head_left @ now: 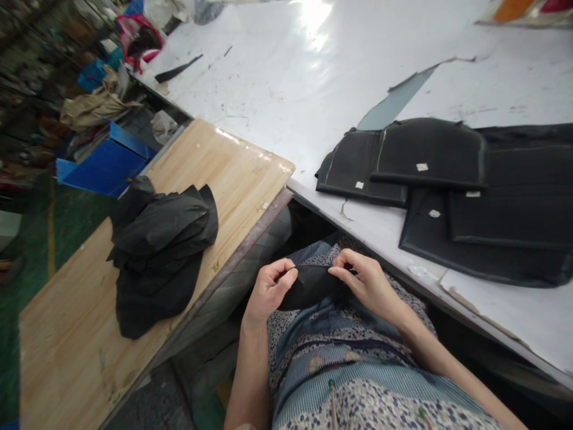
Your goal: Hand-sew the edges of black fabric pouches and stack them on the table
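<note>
A piece of black fabric point(308, 286) hangs between my hands above my patterned apron. My left hand point(270, 288) pinches its upper edge at the left, thumb against the fingers. At the right end of that edge, my right hand point(364, 280) holds it between thumb and index finger. The edge looks stretched straight between the two pinches. A crumpled pile of black fabric point(161, 245) lies on the wooden board to my left. Several flat black sewn pieces point(430, 152), some with small white tags, overlap on the white table to the right.
The wooden board point(76, 352) meets the white table point(277, 77) at an angle. A blue box point(107, 158) and a red-edged bag point(139, 42) stand beyond at the left. Torn table covering and a dark strip point(179, 68) show on the tabletop.
</note>
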Tool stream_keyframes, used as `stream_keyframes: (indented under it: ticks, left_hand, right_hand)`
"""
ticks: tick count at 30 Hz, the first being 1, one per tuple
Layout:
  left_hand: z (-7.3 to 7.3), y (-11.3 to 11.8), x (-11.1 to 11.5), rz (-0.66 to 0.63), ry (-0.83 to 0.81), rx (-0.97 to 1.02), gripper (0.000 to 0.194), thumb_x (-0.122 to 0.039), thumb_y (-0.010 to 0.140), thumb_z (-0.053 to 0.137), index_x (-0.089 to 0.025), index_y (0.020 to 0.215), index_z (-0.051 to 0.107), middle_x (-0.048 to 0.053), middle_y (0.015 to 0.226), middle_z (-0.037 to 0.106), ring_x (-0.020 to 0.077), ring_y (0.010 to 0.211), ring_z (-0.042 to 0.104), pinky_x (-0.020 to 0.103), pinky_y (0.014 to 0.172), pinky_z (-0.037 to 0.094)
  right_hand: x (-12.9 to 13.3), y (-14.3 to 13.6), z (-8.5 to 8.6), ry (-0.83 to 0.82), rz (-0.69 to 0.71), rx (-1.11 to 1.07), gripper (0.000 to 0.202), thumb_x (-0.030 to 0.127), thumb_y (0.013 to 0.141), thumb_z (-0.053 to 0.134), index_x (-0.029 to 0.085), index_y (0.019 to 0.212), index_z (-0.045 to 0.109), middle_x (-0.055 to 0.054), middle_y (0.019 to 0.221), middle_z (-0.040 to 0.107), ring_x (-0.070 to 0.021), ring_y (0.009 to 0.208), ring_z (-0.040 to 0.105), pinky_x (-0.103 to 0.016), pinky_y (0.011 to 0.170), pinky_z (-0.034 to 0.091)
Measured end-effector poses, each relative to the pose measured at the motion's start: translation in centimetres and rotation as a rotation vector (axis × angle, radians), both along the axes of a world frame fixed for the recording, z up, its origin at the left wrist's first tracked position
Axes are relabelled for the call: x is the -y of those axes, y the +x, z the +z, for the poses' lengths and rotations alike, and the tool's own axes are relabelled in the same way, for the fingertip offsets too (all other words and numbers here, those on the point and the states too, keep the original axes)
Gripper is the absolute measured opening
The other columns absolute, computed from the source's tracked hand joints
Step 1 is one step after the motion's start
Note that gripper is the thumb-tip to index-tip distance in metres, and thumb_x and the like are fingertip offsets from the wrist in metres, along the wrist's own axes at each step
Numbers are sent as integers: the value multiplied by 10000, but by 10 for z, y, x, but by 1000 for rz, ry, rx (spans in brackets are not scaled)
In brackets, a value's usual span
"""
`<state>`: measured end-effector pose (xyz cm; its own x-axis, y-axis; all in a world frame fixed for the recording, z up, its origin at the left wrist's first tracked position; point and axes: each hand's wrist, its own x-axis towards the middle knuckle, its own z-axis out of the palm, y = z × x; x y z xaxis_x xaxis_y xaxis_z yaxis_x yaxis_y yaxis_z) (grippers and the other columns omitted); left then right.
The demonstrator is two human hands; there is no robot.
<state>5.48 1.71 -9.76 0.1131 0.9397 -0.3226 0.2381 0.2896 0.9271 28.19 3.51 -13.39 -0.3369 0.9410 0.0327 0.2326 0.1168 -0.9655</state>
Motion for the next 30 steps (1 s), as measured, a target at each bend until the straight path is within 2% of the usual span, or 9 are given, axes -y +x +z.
stream_keyframes:
  ticks: [8,16,20,22,26,30]
  left_hand:
    - [1,1,-1,-30,111,-117,339,-361,960,505,-187,671,471,-37,624,352,118,579,325,262,549,266]
    - [1,3,0,-32,17,-66,301,-397,912,634,-167,730,563,-29,660,463,112,619,399,236,563,309]
    - [-6,-3,2,101,39,90,306,-366,923,609,-175,701,518,-28,675,443,113,624,368,239,575,311]
    - [-11,-5,2,191,39,164,316,-356,905,625,-178,680,492,-31,670,422,110,615,347,235,567,302]
    - [-17,-6,3,334,19,297,343,-345,869,670,-177,640,478,-38,642,418,101,585,350,216,548,312]
    - [-22,-4,4,518,48,381,302,-349,818,739,-169,645,570,-35,639,506,95,583,443,198,570,385]
  right_hand:
    - [0,-5,-2,31,-19,89,243,289,984,567,220,761,498,-1,712,576,-174,650,532,-294,612,394]
    - [-2,-8,-3,-9,-34,68,246,293,971,578,222,751,495,5,709,584,-168,641,537,-287,605,398]
    - [-10,10,-10,-68,-116,-61,154,342,923,655,218,867,582,-4,753,636,-184,690,587,-294,645,452]
    - [-15,22,-14,-111,-114,-101,162,356,882,699,209,910,638,-14,782,672,-197,733,612,-305,688,471]
    - [-17,29,-21,-271,-91,-220,217,398,836,728,189,785,697,-19,763,673,-188,725,584,-294,680,451]
    - [-9,9,-28,-526,-272,-502,389,501,793,766,188,654,581,33,599,530,-122,565,440,-239,538,340]
